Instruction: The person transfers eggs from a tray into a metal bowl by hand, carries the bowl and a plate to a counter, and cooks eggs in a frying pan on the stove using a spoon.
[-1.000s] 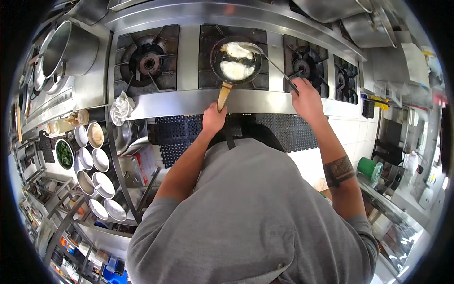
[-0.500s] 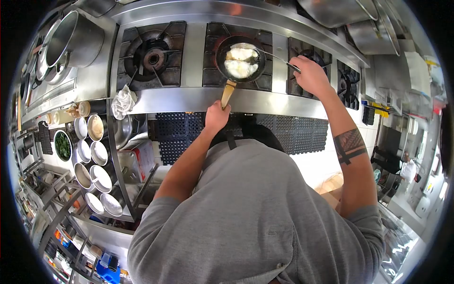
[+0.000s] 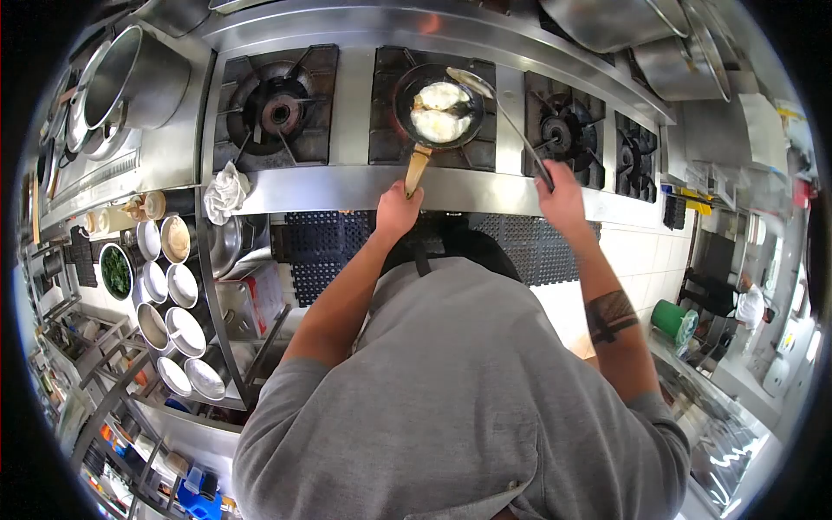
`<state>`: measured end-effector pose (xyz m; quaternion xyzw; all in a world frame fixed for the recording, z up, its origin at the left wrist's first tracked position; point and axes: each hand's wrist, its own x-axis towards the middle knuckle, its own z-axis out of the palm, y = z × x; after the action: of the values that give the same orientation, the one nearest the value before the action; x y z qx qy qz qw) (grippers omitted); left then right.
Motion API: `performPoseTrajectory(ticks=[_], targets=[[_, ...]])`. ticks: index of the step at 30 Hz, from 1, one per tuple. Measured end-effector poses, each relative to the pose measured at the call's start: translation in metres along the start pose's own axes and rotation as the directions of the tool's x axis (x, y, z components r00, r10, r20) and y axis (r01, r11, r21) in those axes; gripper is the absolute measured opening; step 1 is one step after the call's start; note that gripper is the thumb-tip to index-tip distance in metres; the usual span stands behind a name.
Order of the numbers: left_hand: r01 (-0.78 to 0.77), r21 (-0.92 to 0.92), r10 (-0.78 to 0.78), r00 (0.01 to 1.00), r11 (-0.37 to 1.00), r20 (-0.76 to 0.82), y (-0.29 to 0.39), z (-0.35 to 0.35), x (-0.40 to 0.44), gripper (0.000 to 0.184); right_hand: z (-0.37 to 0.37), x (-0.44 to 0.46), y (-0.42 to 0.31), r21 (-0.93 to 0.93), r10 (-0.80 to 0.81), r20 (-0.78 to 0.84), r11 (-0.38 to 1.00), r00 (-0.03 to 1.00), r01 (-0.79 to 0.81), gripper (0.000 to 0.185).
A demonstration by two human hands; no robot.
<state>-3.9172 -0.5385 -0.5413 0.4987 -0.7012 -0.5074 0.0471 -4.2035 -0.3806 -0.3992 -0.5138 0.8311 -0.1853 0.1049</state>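
Note:
My left hand (image 3: 399, 211) is closed round the tan handle (image 3: 418, 167) of a dark frying pan (image 3: 406, 124), which sits over the middle burner. Two white, soft-looking pieces of food (image 3: 442, 123) lie side by side in it, perhaps eggs; their kind is not certain. In my closed right hand (image 3: 562, 201) is a long-handled cooking spoon (image 3: 511, 117). Its bowl hovers at the pan's far right edge, and I cannot tell whether it touches the rim.
Gas burners (image 3: 279, 113) flank the pan on both sides. A crumpled white cloth (image 3: 227, 192) hangs on the stove's front edge. Several round containers (image 3: 182, 284) stand at left, one with greens (image 3: 115, 270). A large pot (image 3: 143, 82) stands back left. Another person (image 3: 747, 305) is far right.
My right hand has come back toward my body, drawing the spoon from over the food to the pan's right edge. My left hand keeps its grip on the handle.

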Motion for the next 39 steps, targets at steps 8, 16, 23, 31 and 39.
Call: performPoseTrajectory(ticks=[8, 16, 23, 31, 39], targets=[[0.018, -0.126, -0.009, 0.997, 0.992, 0.071, -0.002, -0.007, -0.009, 0.048, 0.051, -0.063, -0.010, 0.138, 0.239, 0.042, 0.960, 0.970, -0.243, 0.033], [0.168, -0.024, -0.168, 0.986, 0.985, 0.003, -0.076, -0.042, -0.053, 0.035, 0.045, -0.070, -0.023, 0.167, 0.221, -0.009, 0.962, 0.975, -0.217, 0.029], [0.306, -0.565, -0.071, 0.914, 0.766, 0.400, -0.103, -0.034, -0.039, 0.026, 0.030, -0.057, -0.038, 0.257, 0.286, 0.112, 0.917, 0.952, -0.305, 0.030], [0.098, -0.327, -0.005, 0.962, 0.940, 0.275, -0.014, -0.032, -0.015, 0.039, 0.015, -0.017, -0.090, 0.319, 0.484, 0.461, 0.692, 0.743, -0.648, 0.035], [-0.025, -0.057, 0.023, 0.999, 0.998, -0.037, 0.004, 0.009, 0.017, 0.041, 0.037, -0.018, -0.126, 0.269, 0.445, 0.547, 0.708, 0.709, -0.653, 0.023]])
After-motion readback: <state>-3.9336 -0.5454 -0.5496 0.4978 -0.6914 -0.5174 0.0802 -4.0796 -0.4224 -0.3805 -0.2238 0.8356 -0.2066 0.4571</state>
